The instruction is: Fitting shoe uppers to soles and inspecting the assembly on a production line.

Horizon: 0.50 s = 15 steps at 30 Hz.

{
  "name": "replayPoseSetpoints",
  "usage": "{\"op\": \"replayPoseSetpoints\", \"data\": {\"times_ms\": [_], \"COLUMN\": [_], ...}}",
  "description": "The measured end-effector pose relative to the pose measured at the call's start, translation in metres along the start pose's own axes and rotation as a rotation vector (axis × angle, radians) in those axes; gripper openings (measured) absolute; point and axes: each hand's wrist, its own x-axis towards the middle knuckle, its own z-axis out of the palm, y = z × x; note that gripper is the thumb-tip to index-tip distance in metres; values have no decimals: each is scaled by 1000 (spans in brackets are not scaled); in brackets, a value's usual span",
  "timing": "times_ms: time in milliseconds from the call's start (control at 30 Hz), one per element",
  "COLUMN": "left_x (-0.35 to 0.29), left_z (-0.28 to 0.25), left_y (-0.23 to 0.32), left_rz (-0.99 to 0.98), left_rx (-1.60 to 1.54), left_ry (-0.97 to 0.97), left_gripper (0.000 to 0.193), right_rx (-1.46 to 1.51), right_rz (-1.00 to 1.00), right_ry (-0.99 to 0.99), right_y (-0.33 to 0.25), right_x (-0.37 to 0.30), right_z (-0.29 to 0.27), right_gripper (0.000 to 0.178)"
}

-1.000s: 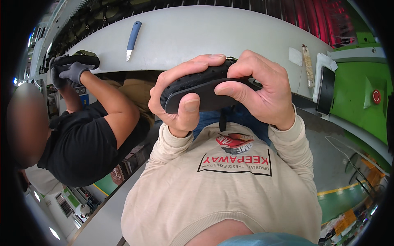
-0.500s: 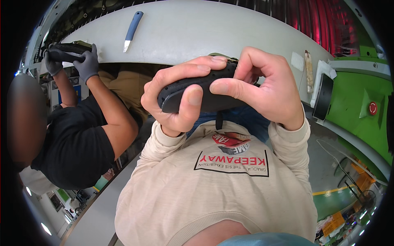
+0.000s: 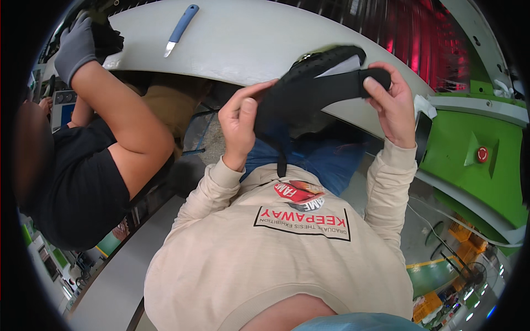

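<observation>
A black shoe with small dots along its edge is held up over my lap, tilted up toward the right. My left hand grips its lower left end, thumb on the near side and fingers partly behind it. My right hand pinches the end of a flat, black, sole-shaped piece between thumb and fingers. This piece stands away from the shoe at the right, and a white surface shows in the gap. Where the two meet on the left is too dark to make out.
A blue-handled knife lies on the pale curved table. At my left a co-worker's grey-gloved hand holds a dark item. A green machine with a red button stands at the right, a dark flat device beside it.
My right hand has moved right and pulled the flat black piece's end away from the shoe. The shoe has tilted up to the right. The co-worker's gloved hand has risen.
</observation>
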Motion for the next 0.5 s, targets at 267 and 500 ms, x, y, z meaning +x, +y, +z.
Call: {"op": "replayPoseSetpoints", "data": {"times_ms": [267, 500], "left_x": [125, 111], "left_z": [76, 91], "left_y": [-8, 171], "left_rz": [-183, 456], "left_rx": [-311, 166], "left_ry": [-274, -242], "left_gripper": [72, 73], "right_rx": [-51, -267], "right_rz": [-322, -576], "right_ry": [-63, 57], "right_y": [-26, -68], "right_x": [12, -67], "right_z": [55, 44], "right_gripper": [42, 68]}}
